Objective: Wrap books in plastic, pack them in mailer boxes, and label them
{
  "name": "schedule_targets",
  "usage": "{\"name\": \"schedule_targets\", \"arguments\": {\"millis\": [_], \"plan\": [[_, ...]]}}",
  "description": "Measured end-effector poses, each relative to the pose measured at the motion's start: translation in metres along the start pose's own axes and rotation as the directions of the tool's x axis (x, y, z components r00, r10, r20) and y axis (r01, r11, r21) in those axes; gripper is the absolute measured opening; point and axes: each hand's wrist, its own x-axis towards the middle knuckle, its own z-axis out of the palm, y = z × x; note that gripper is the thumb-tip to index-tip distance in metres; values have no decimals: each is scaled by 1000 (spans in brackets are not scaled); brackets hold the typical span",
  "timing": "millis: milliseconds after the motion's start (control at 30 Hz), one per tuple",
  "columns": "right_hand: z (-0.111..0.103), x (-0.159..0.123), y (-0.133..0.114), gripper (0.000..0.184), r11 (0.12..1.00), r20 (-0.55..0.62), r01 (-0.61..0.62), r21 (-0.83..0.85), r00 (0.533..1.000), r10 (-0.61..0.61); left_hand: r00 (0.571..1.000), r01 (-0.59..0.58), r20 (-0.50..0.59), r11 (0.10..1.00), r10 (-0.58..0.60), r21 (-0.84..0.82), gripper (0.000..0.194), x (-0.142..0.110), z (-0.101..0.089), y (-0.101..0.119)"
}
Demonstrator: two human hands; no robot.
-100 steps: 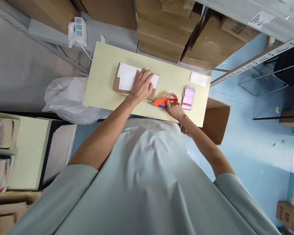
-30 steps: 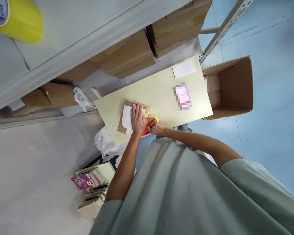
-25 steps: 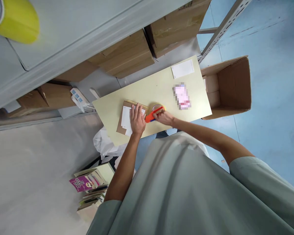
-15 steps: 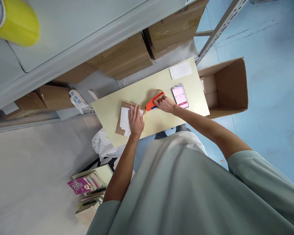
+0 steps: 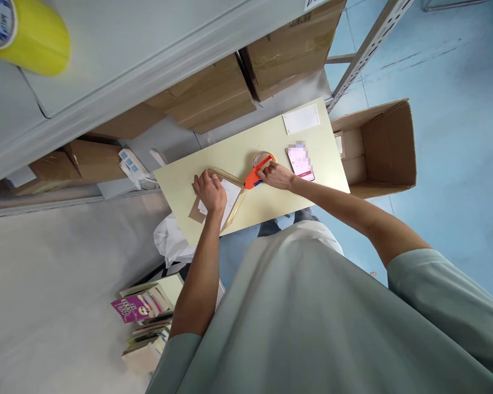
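Note:
My right hand (image 5: pixel 276 175) is wrapped round an orange tape dispenser (image 5: pixel 253 178), whose nose points left toward the parcel. A roll of tape (image 5: pixel 264 157) sits at the dispenser's far side. On the pale yellow table lies a small brown cardboard box (image 5: pixel 196 213) with white paper labels (image 5: pixel 231 192) on its top. Strips of tape show along its far and right edges. My left hand (image 5: pixel 209 191) has its fingers bent over the far left part of the box, gripping it; the fingertips are partly hidden.
A phone (image 5: pixel 301 163) and a white label sheet (image 5: pixel 301 119) lie on the table's (image 5: pixel 279 200) right part. An open carton (image 5: pixel 388 150) stands off the right end. Shelves with cartons (image 5: pixel 293 52) run behind; a yellow tape roll (image 5: pixel 41 38) sits on the upper shelf.
My left hand has gone from lying flat on the labels to gripping the far left side of the box, which has turned slightly. The dispenser moved away from my body, then stayed beside the box.

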Motion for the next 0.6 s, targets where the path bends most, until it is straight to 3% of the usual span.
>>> {"name": "schedule_targets", "arguments": {"millis": [100, 200, 300, 400, 500, 600], "plan": [[10, -21, -14, 49, 993, 26, 107, -49, 994, -106, 988, -148, 27, 989, 149, -21, 51, -19, 2, 13], [22, -38, -45, 47, 977, 47, 203, -60, 979, -201, 942, -305, 118, 948, 314, -88, 51, -49, 6, 28], [32, -44, -82, 39, 975, 49, 221, 23, 974, -222, 864, -432, 192, 881, 465, -192, 51, -80, 14, 34], [39, -43, -106, 35, 982, 43, 171, 76, 984, -174, 825, -492, 190, 842, 532, -222, 53, -98, 21, 31], [39, -45, -105, 36, 987, 29, 139, 80, 989, -142, 819, -505, 183, 835, 543, -220, 54, -101, 25, 26], [36, -54, -88, 36, 984, 32, 154, 91, 987, -157, 830, -489, 174, 842, 530, -228, 55, -97, 27, 26]]}}
